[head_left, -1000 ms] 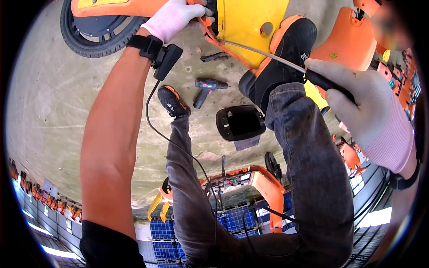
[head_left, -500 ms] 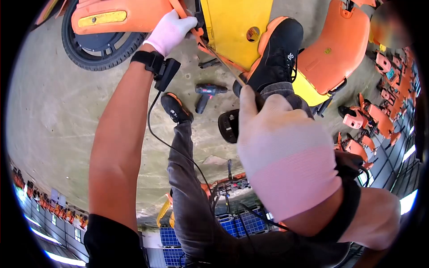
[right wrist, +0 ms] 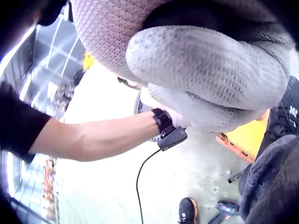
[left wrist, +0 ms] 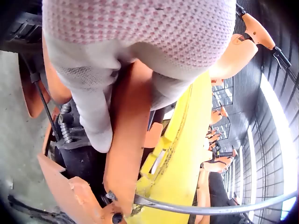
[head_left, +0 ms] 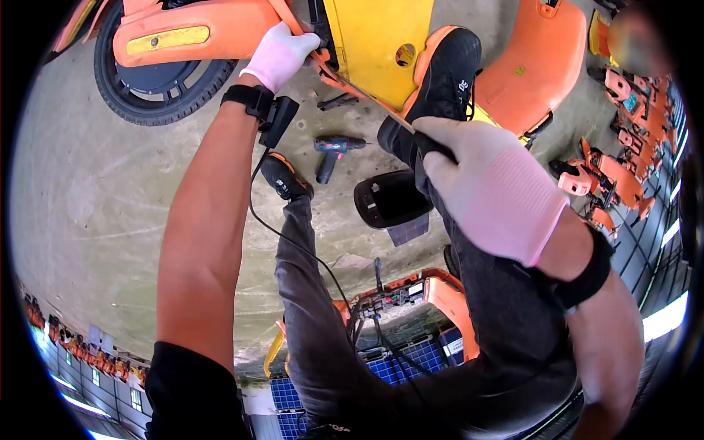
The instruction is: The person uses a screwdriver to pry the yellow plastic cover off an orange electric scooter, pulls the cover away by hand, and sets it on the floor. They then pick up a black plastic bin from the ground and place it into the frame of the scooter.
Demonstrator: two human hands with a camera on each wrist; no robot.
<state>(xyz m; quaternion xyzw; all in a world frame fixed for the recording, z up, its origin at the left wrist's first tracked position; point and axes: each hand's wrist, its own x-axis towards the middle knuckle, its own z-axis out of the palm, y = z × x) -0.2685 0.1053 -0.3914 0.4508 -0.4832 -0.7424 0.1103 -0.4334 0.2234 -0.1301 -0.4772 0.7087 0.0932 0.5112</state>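
My gloved left hand [head_left: 280, 55] grips an orange plastic strip [left wrist: 128, 130] beside the yellow panel [head_left: 381, 44] of a scooter, fingers on both sides of it in the left wrist view. My gloved right hand [head_left: 484, 176] holds a long screwdriver [head_left: 400, 119] by its black handle, its fingers curled round it in the right wrist view. The metal shaft [left wrist: 177, 207] reaches across the yellow panel. Its far end meets the orange strip near a dark bolt [left wrist: 117, 218]. A black shoe [head_left: 447, 81] rests against the yellow panel.
A cordless drill [head_left: 335, 150] and a black oval tray-like part [head_left: 364, 209] lie on the concrete floor. The scooter's wheel [head_left: 110, 95] is at upper left, an orange panel [head_left: 535, 66] at upper right. More orange scooters [head_left: 627, 158] stand behind. A cable [head_left: 293, 242] trails from my left wrist.
My right hand has swung left with the screwdriver, then back a little right and up, and the shaft's angle has changed. My left hand keeps its grip on the orange strip.
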